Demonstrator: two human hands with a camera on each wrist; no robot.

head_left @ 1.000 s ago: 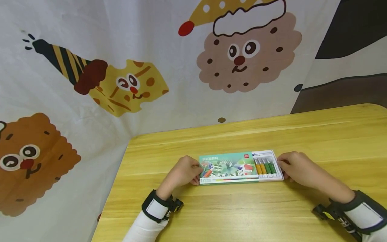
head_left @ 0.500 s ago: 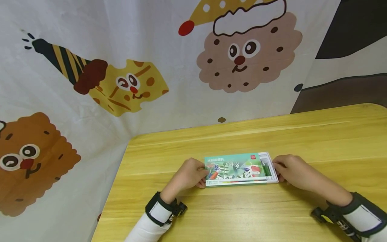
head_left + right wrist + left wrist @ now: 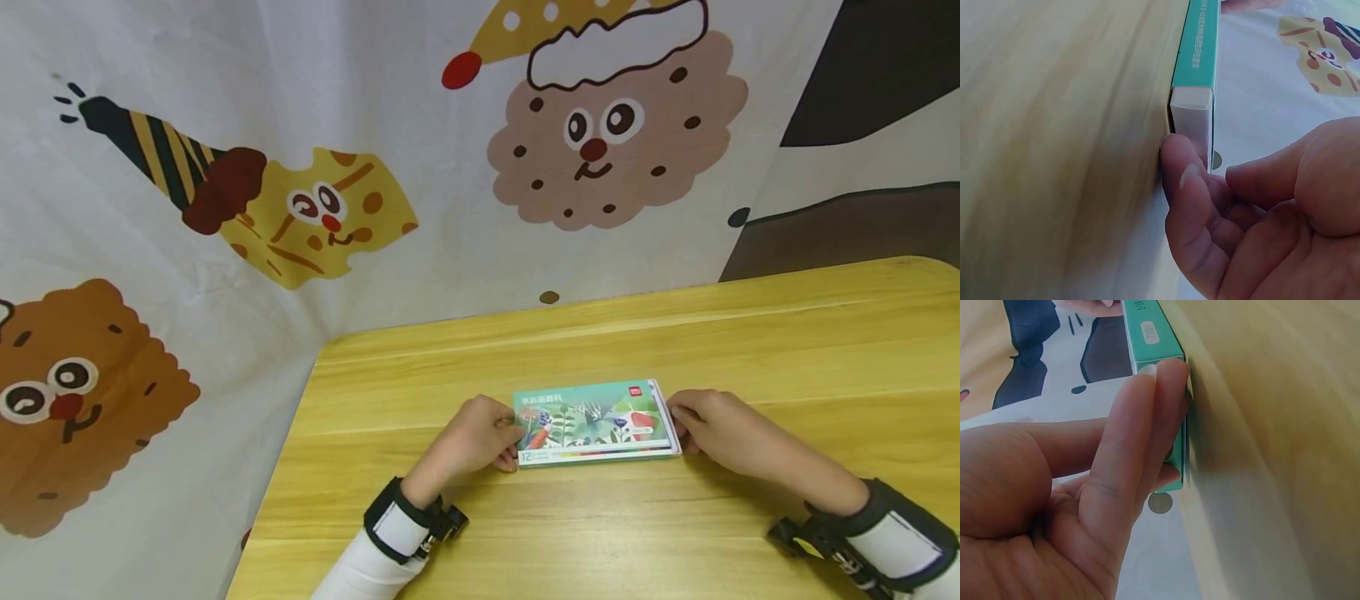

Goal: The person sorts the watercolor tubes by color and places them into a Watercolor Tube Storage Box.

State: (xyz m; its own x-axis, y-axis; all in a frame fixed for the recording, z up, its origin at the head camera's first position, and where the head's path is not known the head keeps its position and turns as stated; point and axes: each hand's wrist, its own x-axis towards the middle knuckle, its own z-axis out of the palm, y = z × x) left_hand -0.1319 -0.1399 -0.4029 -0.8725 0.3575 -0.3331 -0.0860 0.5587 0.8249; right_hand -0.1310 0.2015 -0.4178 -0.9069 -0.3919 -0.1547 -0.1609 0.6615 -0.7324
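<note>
A flat green box of paint tubes [image 3: 592, 421], printed with plants, lies on the table. Only a thin strip of its white inner tray [image 3: 666, 418] shows at the right end. My left hand [image 3: 480, 437] holds the sleeve's left end, its thumb above and its fingers at the end and underside. My right hand [image 3: 716, 429], fingers curled, is at the tray's right end. In the right wrist view a fingertip touches the white tray [image 3: 1191, 119], with the thumb close to its upper edge. The paint tubes are hidden inside.
The wooden table [image 3: 585, 533] extends around the box. Behind it hangs a white cloth [image 3: 450, 250] printed with cartoon biscuits and cheese. Straps with small cameras sit on both wrists, near the tabletop.
The tray has slid left into the sleeve, covering the tubes that showed before. My right hand has moved left with it, while my left hand and the sleeve have shifted slightly right.
</note>
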